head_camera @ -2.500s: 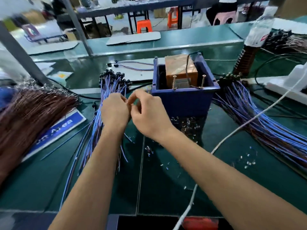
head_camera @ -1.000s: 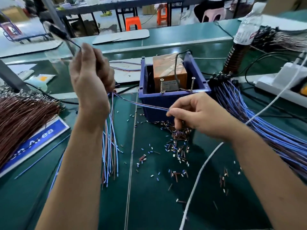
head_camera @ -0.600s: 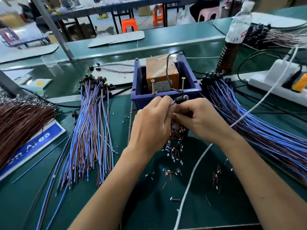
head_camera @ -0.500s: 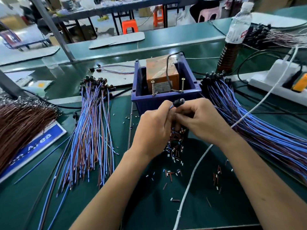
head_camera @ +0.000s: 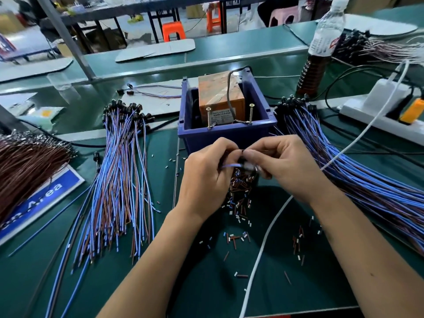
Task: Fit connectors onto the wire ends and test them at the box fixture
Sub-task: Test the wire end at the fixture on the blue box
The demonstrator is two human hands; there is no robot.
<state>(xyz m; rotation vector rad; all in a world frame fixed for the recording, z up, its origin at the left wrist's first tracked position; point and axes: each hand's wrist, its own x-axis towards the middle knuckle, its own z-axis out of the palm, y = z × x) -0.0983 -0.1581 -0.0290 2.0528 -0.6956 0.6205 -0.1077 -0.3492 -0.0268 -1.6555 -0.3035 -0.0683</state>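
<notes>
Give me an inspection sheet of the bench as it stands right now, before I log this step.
Surface: green mat, strewn with short cut wire bits.
Job's things: blue box fixture holding an orange block and two upright screws; blue-brown wire bundle at left with dark ends, a second bundle at right.
Clutter: brown wire heap, blue sign, bottle.
Hands: left hand and right hand meet before the box, fingers pinching one blue wire and a small dark part, mostly hidden.
Cables: white cable crosses the mat; black leads near the power strip.
Surroundings: further benches, orange stools.
</notes>
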